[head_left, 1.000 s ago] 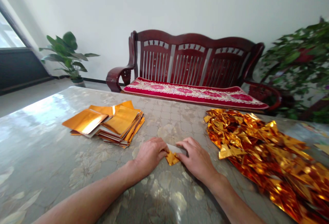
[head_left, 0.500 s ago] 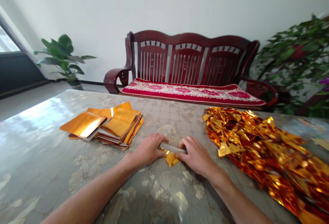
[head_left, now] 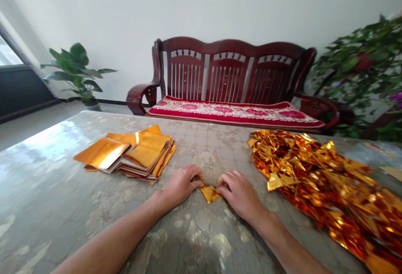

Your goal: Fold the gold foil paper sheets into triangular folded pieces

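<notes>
Both hands, left hand and right hand, pinch a small gold foil sheet flat on the tabletop (near its front edge). Uneven pressure could skew the crease or tear the foil.

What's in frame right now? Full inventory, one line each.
folded foil piece: one, gold, on the table between the two hands
flat foil sheets: one stack, gold, table left
folded foil pile: one heap, gold, table right
table: one, marbled grey-beige, glossy, foreground
bench: one, dark red wood, behind the table
bench cushion: one, red and white floral, on the bench seat
potted plant: one, green, far left by the wall
leafy plant: one, green, far right
left hand: pressing the piece's left edge
right hand: pressing its right edge
</notes>
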